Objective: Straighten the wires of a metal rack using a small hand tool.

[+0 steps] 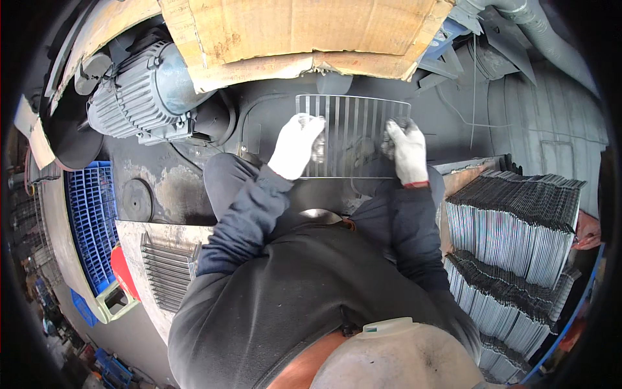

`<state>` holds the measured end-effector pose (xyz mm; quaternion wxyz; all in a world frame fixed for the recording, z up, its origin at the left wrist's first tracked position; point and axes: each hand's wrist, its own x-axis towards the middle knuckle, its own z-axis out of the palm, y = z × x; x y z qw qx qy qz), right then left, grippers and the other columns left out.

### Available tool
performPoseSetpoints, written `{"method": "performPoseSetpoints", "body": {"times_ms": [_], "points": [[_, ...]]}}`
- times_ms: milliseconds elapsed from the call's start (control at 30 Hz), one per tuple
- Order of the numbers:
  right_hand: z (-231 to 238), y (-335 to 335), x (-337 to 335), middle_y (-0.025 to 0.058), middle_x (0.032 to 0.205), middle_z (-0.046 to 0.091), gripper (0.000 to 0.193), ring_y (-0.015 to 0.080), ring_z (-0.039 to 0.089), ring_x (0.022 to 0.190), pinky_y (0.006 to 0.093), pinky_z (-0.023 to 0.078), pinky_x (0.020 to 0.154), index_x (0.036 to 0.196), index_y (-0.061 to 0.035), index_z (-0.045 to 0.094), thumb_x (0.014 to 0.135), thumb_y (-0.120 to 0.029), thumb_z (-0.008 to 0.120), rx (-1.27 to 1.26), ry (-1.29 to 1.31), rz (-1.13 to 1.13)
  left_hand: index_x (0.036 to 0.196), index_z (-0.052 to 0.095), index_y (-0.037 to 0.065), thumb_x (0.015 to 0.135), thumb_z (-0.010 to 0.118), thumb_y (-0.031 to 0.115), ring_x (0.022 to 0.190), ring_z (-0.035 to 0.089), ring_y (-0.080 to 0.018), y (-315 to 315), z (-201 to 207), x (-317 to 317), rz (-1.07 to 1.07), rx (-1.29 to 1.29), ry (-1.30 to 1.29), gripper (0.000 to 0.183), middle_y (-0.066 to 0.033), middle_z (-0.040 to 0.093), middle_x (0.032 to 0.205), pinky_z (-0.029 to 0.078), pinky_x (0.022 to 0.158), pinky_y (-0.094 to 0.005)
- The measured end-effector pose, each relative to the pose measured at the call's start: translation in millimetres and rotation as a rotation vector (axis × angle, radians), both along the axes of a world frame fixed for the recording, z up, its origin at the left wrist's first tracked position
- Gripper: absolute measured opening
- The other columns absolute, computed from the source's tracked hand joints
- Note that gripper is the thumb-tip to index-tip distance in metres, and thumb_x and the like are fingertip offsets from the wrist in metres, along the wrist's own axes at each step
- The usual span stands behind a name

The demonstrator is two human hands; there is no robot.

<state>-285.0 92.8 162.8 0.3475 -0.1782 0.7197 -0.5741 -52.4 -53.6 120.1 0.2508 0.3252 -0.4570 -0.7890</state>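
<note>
A flat metal grate with parallel bars and a thin frame is held up in front of my knees. My left hand, in a white glove, is closed on the grate's left side. On the opposite side, my right hand grips the edge; its white glove has dark, dirty fingertips and a red cuff. Both sets of fingers curl around the frame, and some of them are hidden behind the bars.
Tall stacks of similar grates stand at my right. Several more grates lie on a board at my left, near a blue plastic crate. A grey electric motor sits far left; a cardboard sheet spans the far side.
</note>
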Motion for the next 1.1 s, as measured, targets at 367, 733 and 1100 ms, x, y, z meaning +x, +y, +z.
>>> {"method": "performPoseSetpoints", "body": {"times_ms": [367,733,1100], "points": [[4,11,3,0.0000,0.086,0.068,0.018,0.0093,0.063,0.065,0.0260,0.051,0.057,0.116,-0.0039,0.068,0.107,-0.019,0.072,0.019,0.073,-0.052,0.107,0.067,0.003,0.109,0.072,0.025,0.077,0.060,-0.0098,-6,-2,-6,-0.077,-0.157,-0.079,0.022,-0.0020,0.067,0.087,0.052,0.072,-0.0279],[-23,-61,62,0.0006,0.090,0.068,0.016,0.0103,0.065,0.072,0.0292,0.055,0.064,0.115,-0.0044,0.069,0.103,-0.013,0.076,-0.021,-0.055,0.192,0.091,0.060,0.009,0.113,0.061,0.025,0.050,0.058,-0.0139,-34,-6,86,0.117,0.122,-0.068,0.028,-0.0037,0.059,0.064,0.051,0.050,-0.0285],[2,-19,17,0.0049,0.093,0.071,0.018,0.0117,0.065,0.069,0.0283,0.055,0.062,0.117,-0.0002,0.067,0.105,-0.013,0.073,-0.043,-0.001,-0.013,0.105,0.069,0.002,0.109,0.070,0.026,0.081,0.065,-0.0128,-12,-14,23,0.025,-0.174,-0.107,0.024,-0.0058,0.070,0.092,0.053,0.074,-0.0306]]}}
